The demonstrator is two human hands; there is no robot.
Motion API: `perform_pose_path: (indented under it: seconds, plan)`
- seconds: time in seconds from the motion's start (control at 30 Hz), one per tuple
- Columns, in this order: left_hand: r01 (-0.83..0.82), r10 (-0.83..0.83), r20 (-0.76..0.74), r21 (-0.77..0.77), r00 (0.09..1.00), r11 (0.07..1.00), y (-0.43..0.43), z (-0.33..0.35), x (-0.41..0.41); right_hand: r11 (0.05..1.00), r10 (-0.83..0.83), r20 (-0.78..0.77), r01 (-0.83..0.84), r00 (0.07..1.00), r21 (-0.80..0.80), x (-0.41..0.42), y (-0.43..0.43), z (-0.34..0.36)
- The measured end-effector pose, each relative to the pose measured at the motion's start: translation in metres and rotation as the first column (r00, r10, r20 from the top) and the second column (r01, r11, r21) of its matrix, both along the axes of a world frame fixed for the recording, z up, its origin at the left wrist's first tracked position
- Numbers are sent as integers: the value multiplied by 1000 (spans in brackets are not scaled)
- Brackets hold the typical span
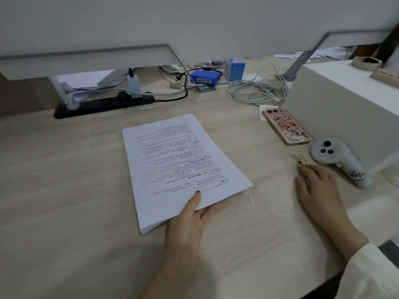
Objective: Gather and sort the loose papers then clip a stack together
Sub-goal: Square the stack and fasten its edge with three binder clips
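A squared stack of printed white papers [172, 167] lies on the wooden desk [64, 190], its text upside down to me. My left hand [190, 219] holds the stack's near edge, thumb on top and fingers underneath. A small gold binder clip [300, 159] lies on the desk to the right of the stack. My right hand [317, 186] rests flat on the desk just below the clip, its fingertips almost at it, holding nothing.
A pink-cased phone [286, 126] and a white controller [339, 158] lie right of the papers beside a white box [345, 100]. A black power strip [103, 104], tangled white cables [257, 91] and a blue box [206, 77] line the back under the monitors.
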State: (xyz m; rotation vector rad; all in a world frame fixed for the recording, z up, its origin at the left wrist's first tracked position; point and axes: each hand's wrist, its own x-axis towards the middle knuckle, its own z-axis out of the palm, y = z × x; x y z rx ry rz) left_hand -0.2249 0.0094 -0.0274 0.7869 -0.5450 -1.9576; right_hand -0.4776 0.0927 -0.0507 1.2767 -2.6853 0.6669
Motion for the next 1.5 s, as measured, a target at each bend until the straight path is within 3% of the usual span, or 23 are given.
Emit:
perform_pose_path:
  seconds: [0.07, 0.17, 0.23, 0.37, 0.73, 0.87, 0.97, 1.03, 1.1, 1.37, 1.5]
  plan:
    - [6, -6, -6, -5, 1000, 1000, 0, 0, 1, 1000, 24, -9, -24, 1000, -18, 9, -4, 1]
    - [14, -14, 2, -4, 1000, 1000, 0, 0, 3, 992, -81, -121, 67, 989, -111, 11, -10, 8]
    - [17, -17, 0, 1, 1000, 1000, -1, -1, 3, 991, -102, -93, 93, 990, -94, 5, -19, 15]
    - [12, -12, 2, 1, 1000, 1000, -3, 0, 7, 999, 46, 29, -46, 999, -18, 0, -34, 11]
    - [-36, 36, 2, 8, 999, 999, -19, 3, 40, 896, 436, 3, -434, 900, -94, 104, -50, 6]
    - [-40, 40, 10, -16, 999, 999, -20, 2, 54, 915, 394, 39, -387, 918, -116, 111, -57, 20]
    - [-37, 37, -1, -11, 999, 999, -21, 2, 58, 907, 421, 31, -422, 906, 12, 103, -70, 26]
    - [-30, 30, -11, -16, 1000, 999, -21, 3, 60, 909, 406, 127, -414, 905, 44, 100, -77, 31]
    - [-18, 18, -21, -24, 1000, 1000, -21, 4, 61, 920, 377, 240, -392, 894, 14, 98, -81, 35]
    - [-6, 6, -30, -24, 1000, 1000, -21, 7, 62, 946, 324, 395, -304, 860, -116, 97, -85, 43]
    - [4, -4, -36, -16, 999, 1000, -21, 7, 62, 954, 300, 381, -284, 874, -99, 99, -84, 38]
